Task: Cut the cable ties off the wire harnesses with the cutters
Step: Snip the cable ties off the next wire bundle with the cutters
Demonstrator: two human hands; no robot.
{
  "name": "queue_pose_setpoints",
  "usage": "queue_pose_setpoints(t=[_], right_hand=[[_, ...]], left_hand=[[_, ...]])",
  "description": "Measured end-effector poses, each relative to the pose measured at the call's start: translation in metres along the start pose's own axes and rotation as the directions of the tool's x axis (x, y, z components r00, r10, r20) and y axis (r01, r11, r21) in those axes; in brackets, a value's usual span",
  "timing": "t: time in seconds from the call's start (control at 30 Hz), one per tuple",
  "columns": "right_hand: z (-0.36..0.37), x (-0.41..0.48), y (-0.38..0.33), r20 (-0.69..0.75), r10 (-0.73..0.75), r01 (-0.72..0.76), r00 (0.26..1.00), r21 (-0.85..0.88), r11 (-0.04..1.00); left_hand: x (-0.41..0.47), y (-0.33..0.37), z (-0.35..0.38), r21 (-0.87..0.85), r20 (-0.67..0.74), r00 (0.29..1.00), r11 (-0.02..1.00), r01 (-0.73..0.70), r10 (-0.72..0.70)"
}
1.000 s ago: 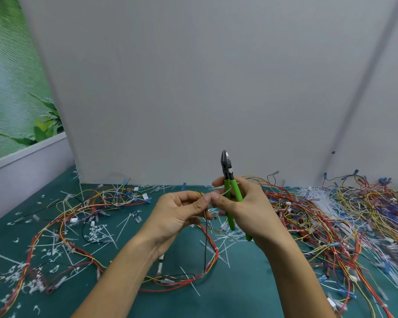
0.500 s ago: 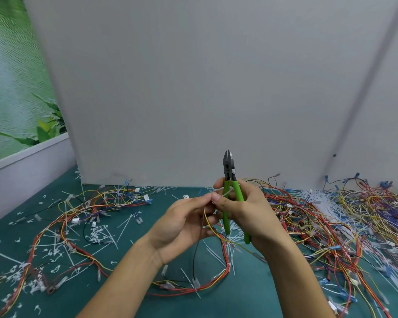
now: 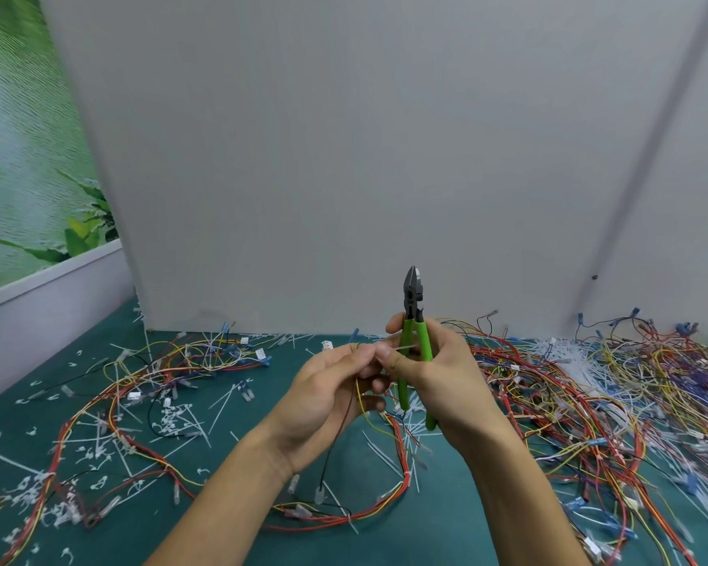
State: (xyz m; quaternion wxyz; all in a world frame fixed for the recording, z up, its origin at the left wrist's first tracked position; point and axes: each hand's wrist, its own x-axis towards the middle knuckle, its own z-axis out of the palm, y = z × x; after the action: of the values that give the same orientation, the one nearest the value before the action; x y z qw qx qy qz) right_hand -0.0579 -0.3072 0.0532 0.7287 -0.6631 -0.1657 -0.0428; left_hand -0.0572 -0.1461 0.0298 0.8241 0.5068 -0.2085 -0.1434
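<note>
Teal table (image 3: 238, 537), strewn toward its left edge with other harnesses (image 3: 172, 365) and white scraps (image 3: 172, 418) of cut ties. Near the front edge, the left hand (image 3: 328, 386) is raised above the table, fingers curled, pinching the thin wires of a harness (image 3: 403, 475) whose red loop hangs down to the table. Just right of its fingertips lies the tie (image 3: 403, 347), long axis level, crossing the cutters' handles. The right hand (image 3: 438, 373) wraps those green handles and also pinches the tie with thumb and finger. The cutters (image 3: 413, 304) stand upright, blades nearly closed, pointing away from the tie and above it. To bite, I judge they must tip down. A pile (image 3: 589, 394) of harnesses crowds the right edge.
</note>
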Motion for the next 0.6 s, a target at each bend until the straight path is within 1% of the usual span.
queue_pose_setpoints(t=[0.13,0.3,0.4,0.6], right_hand=[[-0.008,0.003,0.002,-0.058,-0.008,0.006,0.998,-0.039,0.999],[-0.019,0.007,0.006,-0.124,0.018,-0.025,0.992,-0.053,0.998],[-0.024,0.007,0.005,-0.149,0.015,-0.023,0.989,-0.053,0.998],[-0.031,0.009,0.005,-0.172,0.013,-0.022,0.985,-0.048,0.999]], left_hand=[[-0.001,0.003,0.001,-0.045,-0.002,1.0,0.999,0.006,-0.006],[-0.003,0.006,-0.002,0.048,-0.054,0.997,0.997,0.063,-0.061],[-0.004,0.008,-0.003,0.071,-0.035,0.998,0.996,0.052,-0.05],[-0.004,0.006,-0.006,0.013,-0.009,1.0,1.0,0.016,-0.016]])
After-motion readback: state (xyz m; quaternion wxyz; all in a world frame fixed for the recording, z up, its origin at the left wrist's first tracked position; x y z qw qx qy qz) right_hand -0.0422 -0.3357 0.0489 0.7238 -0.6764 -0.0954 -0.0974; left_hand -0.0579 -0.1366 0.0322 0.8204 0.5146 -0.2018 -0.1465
